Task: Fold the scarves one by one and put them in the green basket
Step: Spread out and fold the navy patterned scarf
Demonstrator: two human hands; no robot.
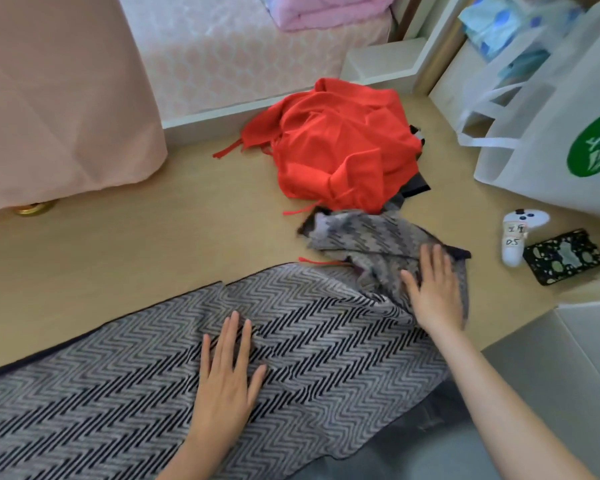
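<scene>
A long grey and black zigzag scarf (125, 382) lies spread across the wooden floor from the lower left to the middle. Its far end (368, 237) is bunched and twisted. My left hand (227, 368) rests flat on the spread part, fingers apart. My right hand (433, 289) presses flat on the crumpled end, fingers apart. Beyond it a red scarf (336, 147) lies in a heap, covering a dark cloth (417, 187) that sticks out at its right edge. No green basket is in view.
A pink bed cover (59, 98) hangs at the left. A white tote bag (551, 133) with a green logo stands at the right. A white controller (516, 237) and a patterned black case (563, 256) lie beside it. A grey box (551, 348) sits at the lower right.
</scene>
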